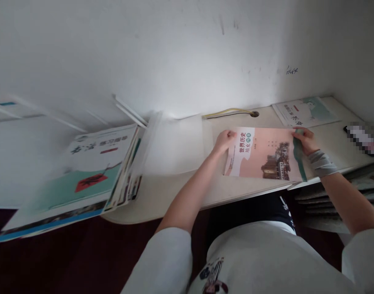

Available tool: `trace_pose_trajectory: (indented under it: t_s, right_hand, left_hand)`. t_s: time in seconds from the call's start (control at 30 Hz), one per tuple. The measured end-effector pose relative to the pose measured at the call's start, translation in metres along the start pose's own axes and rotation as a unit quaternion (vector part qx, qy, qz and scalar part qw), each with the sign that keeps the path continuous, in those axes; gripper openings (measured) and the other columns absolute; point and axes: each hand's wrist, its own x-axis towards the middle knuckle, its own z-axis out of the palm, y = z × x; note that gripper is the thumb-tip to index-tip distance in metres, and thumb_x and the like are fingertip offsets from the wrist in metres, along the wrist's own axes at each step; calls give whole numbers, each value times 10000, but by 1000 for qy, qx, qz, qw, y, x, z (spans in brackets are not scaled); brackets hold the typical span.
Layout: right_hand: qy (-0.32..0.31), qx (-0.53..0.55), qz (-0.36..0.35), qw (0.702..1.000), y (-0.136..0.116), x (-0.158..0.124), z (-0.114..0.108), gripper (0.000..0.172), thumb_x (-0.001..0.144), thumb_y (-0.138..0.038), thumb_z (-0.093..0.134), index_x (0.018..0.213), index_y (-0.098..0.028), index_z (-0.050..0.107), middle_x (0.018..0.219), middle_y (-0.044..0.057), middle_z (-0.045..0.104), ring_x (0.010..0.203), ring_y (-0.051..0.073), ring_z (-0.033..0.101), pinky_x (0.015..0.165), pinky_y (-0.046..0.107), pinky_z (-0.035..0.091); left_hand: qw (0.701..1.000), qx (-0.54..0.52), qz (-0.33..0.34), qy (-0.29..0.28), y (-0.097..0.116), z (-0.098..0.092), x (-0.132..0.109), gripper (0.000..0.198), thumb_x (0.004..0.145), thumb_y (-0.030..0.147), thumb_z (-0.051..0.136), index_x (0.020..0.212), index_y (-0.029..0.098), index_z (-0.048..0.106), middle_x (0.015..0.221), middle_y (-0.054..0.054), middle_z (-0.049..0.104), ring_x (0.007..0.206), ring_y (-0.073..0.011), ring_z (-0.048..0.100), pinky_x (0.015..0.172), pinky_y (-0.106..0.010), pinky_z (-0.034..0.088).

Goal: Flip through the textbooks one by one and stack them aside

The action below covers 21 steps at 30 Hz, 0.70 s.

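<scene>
Hands, left [224,141] and right [308,141], reach forward, gripping a pink book [258,153] near its upper corners.

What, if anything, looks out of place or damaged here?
The wall bears a dark scribble and scuffs, odd on a plain white surface. At left, the stack is askew, its edges not squared up. The held booklet shows no clear damage.

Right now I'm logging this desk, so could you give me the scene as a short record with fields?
Left hand: grips the pink booklet near its upper left corner
Right hand: grips it near the upper right corner
Right wrist: grey wrap
Desk left: stack of books
Desk back: yellow cable
Desk right: white-and-green booklet
</scene>
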Motion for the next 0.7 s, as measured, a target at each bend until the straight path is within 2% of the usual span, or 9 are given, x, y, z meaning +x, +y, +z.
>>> trace_pose_trajectory:
  t_s: [0.07, 0.13, 0.2, 0.27, 0.33, 0.43, 0.57, 0.7]
  right_hand:
    - [-8, 5, -26, 1000, -8, 1, 0, 241, 578, -317, 751, 769, -199, 663, 600, -42, 598, 533, 88, 522, 562, 249, 444]
    - [-15, 7, -59, 998, -17, 2, -1, 204, 604, -356, 724, 717, -202, 653, 725, -7, 658, 640, 113, 579, 644, 271, 474]
    - [-11, 6, -74, 997, -21, 4, -3, 215, 596, -363, 717, 727, -206, 650, 783, -5, 670, 687, 125, 591, 677, 283, 479]
    - [-6, -20, -72, 997, -17, 9, -5, 255, 569, -339, 721, 772, -201, 652, 733, -13, 654, 650, 129, 577, 653, 289, 473]
    - [4, -124, -82, 989, -6, 16, -7, 260, 584, -330, 683, 796, -188, 636, 681, -15, 632, 617, 135, 564, 624, 293, 470]
    - [31, -310, -106, 944, 11, 24, -9, 186, 654, -339, 584, 749, -180, 590, 652, 4, 609, 616, 148, 551, 619, 302, 472]
    - [47, -399, -119, 908, 22, 23, -5, 104, 703, -295, 524, 709, -195, 549, 688, 51, 608, 672, 188, 546, 701, 354, 470]
    - [11, -498, -157, 853, 25, 13, 15, 128, 760, -205, 442, 787, -182, 565, 844, 132, 625, 850, 254, 550, 821, 403, 439]
  left_hand:
    - [1000, -21, 5, 20, 5, 6, 13, 232, 729, 321, 596, 577, 178, 493, 524, 36, 433, 568, -126, 467, 546, -240, 347]
    - [998, -48, 15, 34, 11, 9, 23, 250, 742, 358, 575, 591, 179, 489, 527, 41, 425, 559, -117, 455, 532, -230, 345]
    - [996, -70, 28, 36, 14, 9, 31, 213, 750, 378, 554, 681, 177, 536, 580, 36, 483, 572, -114, 477, 543, -224, 369]
    - [996, -73, 34, 23, 14, 7, 35, 182, 740, 345, 550, 813, 181, 578, 633, 30, 537, 588, -120, 510, 562, -229, 400]
    - [998, -51, 32, 8, 11, 6, 38, 211, 721, 285, 553, 902, 184, 591, 659, 20, 568, 605, -133, 538, 581, -241, 422]
    - [999, 16, 34, -1, 3, 9, 42, 137, 724, 251, 550, 832, 183, 602, 707, -10, 602, 693, -163, 572, 657, -272, 445]
    - [990, 132, 43, 0, -2, 16, 45, 47, 735, 210, 554, 707, 191, 587, 799, -61, 638, 859, -225, 581, 826, -354, 422]
    - [974, 223, 35, 8, 1, 10, 38, 155, 790, 165, 489, 882, 162, 614, 972, -156, 647, 1046, -319, 536, 954, -483, 331]
